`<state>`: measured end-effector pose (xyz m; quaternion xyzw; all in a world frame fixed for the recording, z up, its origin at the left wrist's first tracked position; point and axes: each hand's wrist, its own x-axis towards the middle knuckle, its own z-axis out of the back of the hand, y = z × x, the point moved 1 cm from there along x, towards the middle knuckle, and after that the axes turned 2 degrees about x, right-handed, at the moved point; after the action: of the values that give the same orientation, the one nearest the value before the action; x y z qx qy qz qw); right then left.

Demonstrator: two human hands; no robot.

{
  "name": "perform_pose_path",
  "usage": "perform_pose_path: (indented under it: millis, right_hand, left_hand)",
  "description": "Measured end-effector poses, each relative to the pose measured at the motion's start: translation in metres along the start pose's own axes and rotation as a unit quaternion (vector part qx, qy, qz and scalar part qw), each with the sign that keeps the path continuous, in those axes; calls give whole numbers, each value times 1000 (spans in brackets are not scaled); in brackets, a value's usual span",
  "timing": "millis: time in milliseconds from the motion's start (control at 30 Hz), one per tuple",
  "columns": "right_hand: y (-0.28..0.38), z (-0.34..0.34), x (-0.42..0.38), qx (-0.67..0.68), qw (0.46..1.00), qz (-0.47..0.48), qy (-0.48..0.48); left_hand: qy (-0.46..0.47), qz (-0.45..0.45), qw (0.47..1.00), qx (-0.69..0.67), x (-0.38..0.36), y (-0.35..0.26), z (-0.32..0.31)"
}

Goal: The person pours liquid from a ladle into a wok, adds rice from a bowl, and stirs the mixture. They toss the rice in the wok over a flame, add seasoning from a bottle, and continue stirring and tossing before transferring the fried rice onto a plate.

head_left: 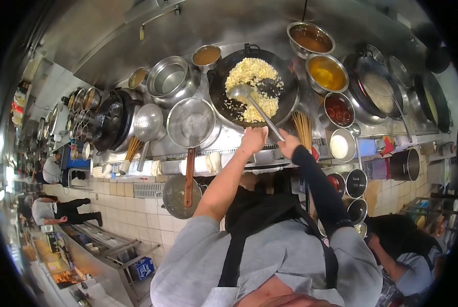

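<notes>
A black wok (pixel 218 97) holds yellow and white crumbly food (pixel 252 71), which looks like egg fried rice, in a large heap at the far side and a smaller one nearer. My left hand (pixel 254 140) is closed at the wok's near rim, with something pale like a cloth at the fingers. The fingers of my right hand (pixel 289 144), below a black sleeve, wrap round the handle end of a metal ladle (pixel 259 110). Its bowl rests among the food, left of the middle of the wok.
Left stand a strainer (pixel 190 123), a perforated skimmer (pixel 148 123) and a metal pot (pixel 168 77). Right are bowls of yellow liquid (pixel 327 73) and red sauce (pixel 338 111), and a bamboo brush (pixel 302 128). Another person (pixel 410 271) is at lower right; two people are far left.
</notes>
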<state>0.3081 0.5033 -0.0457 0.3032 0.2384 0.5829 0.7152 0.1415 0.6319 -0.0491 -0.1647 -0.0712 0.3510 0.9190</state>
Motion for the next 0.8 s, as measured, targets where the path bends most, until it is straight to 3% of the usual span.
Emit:
perform_pose_path:
  millis: [33, 67, 100, 133, 167, 200, 233, 267, 300, 367, 400, 433, 467, 533, 600, 667, 733, 767, 800]
  right_hand:
    - [-2, 21, -16, 77, 996, 8, 44]
    - [54, 76, -42, 136, 980, -79, 123]
    - [86, 114, -65, 108, 978, -78, 159]
    - [84, 131, -85, 88, 987, -15, 133]
    - [82, 149, -106, 65, 991, 46, 104]
    - [95, 184, -124, 142, 979, -29, 145]
    - [107, 219, -142, 211, 956, -110, 172]
    - [100, 238, -156, 330, 877, -280, 209]
    - [111, 248, -150, 263, 889, -293, 234]
    - [94, 233, -122, 138, 919, -273, 246]
    - [69, 203, -102, 52, 969, -135, 200]
    - [45, 170, -86, 35, 992, -59, 110]
    - [25, 144, -68, -38, 992, -89, 78]
    - [49, 126, -64, -7, 995, -95, 13]
    - [90, 135, -76, 109, 985, -132, 30]
    - [98, 160, -102, 56, 993, -90, 50]
    - [108, 203, -124, 55, 994, -5, 90]
    - [109, 226, -135, 56, 986, -76, 141]
    - [117, 246, -137, 158, 949, -190, 197]
  left_hand:
    - [24, 0, 999, -26, 1, 3, -2]
    - [23, 19, 999, -43, -11, -3, 2]
    - [22, 40, 997, -61, -27, -22, 23]
    - [10, 59, 995, -75, -31, -37, 52]
    - [-92, -2, 992, -83, -51, -53, 82]
    - [-85, -4, 989, -122, -70, -79, 139]
    - [-106, -9, 985, -139, -81, -85, 156]
    - [-127, -14, 979, -158, -86, -88, 162]
    - [-103, 0, 982, -157, -82, -84, 156]
    - [-71, 15, 990, -124, -60, -62, 121]
    - [-50, 13, 993, -109, -63, -54, 78]
    - [-32, 9, 995, -93, -62, -45, 30]
    - [-16, 2, 997, -75, -60, -39, 3]
    - [-17, -53, 998, -37, -96, -43, -29]
    - [61, -56, 996, -20, -137, -52, -29]
    - [57, -38, 995, -71, -161, -64, -2]
    - [33, -32, 997, -66, -140, -97, 106]
    - [-13, -24, 995, -97, -126, -94, 132]
    - [-63, -13, 990, -128, -109, -88, 152]
